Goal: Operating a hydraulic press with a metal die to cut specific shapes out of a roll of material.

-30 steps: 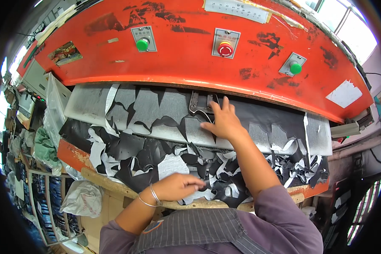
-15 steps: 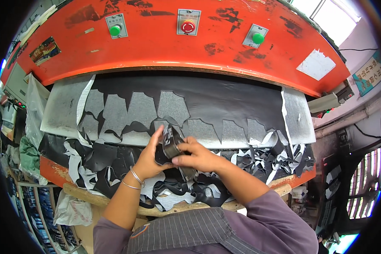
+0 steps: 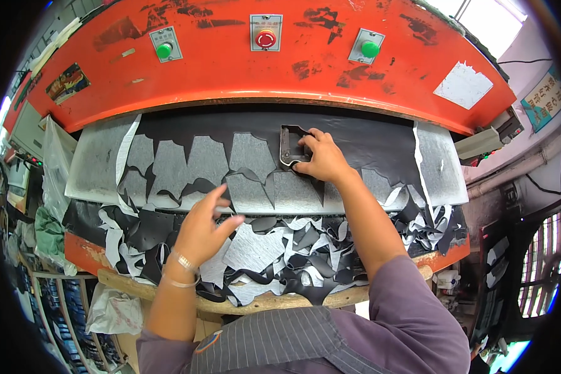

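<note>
My right hand (image 3: 321,160) reaches forward and grips a dark metal cutting die (image 3: 291,146), pressing it flat on the black sheet (image 3: 355,140) under the red press head (image 3: 262,65). My left hand (image 3: 204,225) hovers open above the cut-out edge of the sheet, fingers spread, holding nothing. A metal bracelet sits on that wrist. The sheet's near edge shows a row of jagged cut-out notches (image 3: 230,171) left of the die.
Black and grey offcuts (image 3: 280,255) pile on the wooden front edge of the bed. Two green buttons (image 3: 164,50) and a red stop button (image 3: 265,39) sit on the press head. Shelves and bags stand at the left, a window grille at the right.
Both hands were together holding the die near the front of the bed. Now the right hand has carried it forward onto the sheet, and the left hand has let go and drawn back.
</note>
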A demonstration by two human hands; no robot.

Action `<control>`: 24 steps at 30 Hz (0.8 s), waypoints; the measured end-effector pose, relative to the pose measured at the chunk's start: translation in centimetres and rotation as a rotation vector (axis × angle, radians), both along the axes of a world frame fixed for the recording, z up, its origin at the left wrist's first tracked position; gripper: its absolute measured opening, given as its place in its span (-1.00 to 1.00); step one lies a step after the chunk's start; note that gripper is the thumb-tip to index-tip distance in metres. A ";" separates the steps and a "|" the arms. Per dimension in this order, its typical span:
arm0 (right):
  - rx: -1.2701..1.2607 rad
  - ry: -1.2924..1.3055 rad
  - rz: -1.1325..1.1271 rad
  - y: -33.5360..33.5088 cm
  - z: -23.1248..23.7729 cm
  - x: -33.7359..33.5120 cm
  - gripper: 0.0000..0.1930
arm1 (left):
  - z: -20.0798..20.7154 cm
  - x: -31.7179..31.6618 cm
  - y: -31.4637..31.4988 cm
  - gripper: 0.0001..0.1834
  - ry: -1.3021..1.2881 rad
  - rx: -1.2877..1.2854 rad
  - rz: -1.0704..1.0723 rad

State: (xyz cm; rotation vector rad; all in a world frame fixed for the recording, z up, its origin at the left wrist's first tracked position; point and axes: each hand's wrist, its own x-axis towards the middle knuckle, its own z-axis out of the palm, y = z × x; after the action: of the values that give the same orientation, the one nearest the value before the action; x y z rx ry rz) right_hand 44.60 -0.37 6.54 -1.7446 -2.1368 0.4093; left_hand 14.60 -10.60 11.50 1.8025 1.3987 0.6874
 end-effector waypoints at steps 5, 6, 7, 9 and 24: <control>0.194 0.151 -0.109 -2.9 -2.2 -1.2 -0.11 | -5.8 5.0 4.9 -0.26 0.045 0.015 -0.050; 0.190 0.119 -0.062 -3.6 -2.6 -1.5 -0.06 | -7.9 5.5 5.4 -0.23 0.107 0.137 -0.031; 0.181 0.110 -0.071 -4.4 -3.0 -0.7 -0.06 | -8.7 6.8 5.6 -0.19 0.155 0.254 -0.042; 0.141 0.046 -0.129 -5.3 -3.6 0.3 -0.08 | -9.8 8.6 6.1 -0.17 0.180 0.294 -0.047; 0.229 0.012 -0.080 -3.6 -3.7 0.4 -0.14 | -9.8 8.8 6.9 -0.13 0.212 0.404 -0.037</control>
State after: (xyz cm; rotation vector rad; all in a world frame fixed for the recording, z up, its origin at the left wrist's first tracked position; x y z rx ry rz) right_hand 44.98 -4.02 2.88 -1.6857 -2.0091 0.1468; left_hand 23.38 -3.66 1.72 2.2671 1.4317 0.8236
